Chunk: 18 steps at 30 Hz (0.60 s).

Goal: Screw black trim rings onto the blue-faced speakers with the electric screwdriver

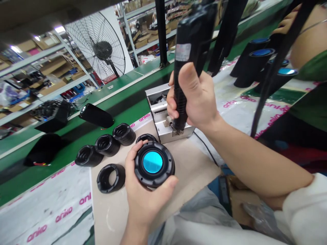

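Note:
My left hand [145,200] grips a round black speaker [167,163] by its ringed rim. Its shiny blue disc faces up towards me, and small holes show around the rim. In my right hand [198,97] is a black electric screwdriver [182,73], held upright with fingers wrapped around the grip. The lower end of the tool is at the front of a silver screw feeder box [163,119]; whether the tip touches it I cannot tell. Just behind the speaker, a black ring [146,137] is partly hidden.
Several black rings [107,144] stand on the beige board [109,217] to the left. Dark cylinders [95,115] lie on the green bench [133,95]. At right, a co-worker's arm [310,41] is near several blue-topped black cylinders [255,64]. A fan [102,49] stands behind.

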Motion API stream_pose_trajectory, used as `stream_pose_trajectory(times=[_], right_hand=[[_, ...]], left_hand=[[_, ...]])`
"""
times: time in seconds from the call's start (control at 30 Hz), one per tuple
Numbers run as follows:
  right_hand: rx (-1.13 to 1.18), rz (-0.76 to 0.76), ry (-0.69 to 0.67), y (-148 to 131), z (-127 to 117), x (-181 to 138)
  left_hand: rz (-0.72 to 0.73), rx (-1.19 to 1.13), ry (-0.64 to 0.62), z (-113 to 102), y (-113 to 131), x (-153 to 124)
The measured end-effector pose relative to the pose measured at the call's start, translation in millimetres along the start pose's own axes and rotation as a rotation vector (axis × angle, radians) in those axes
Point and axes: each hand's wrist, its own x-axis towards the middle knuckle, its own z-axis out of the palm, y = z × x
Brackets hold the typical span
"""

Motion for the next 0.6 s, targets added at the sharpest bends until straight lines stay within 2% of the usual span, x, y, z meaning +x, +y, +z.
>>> stream_pose_trajectory(times=[0.1, 0.27, 0.37, 0.5, 0.6], right_hand=[[0.001, -0.005, 0.014, -6, 0, -3], [0.015, -0.142, 0.089, -12, 4, 0], [-0.015, -0.115, 0.077, -8, 6, 3], [-0.022, -0.079, 0.050, 0, 4, 4], [0.035, -0.013, 0.005, 4, 0, 0]], left_hand=[[0.011, 0.007, -0.010, 1, 3, 1], [0.024, 0.062, -0.031, -3, 2, 2], [0.020, 0.091, -0.071, -4, 0, 1], [0.032, 0.073, 0.007, 0, -2, -1], [0.033, 0.068, 0.009, 3, -2, -3]])
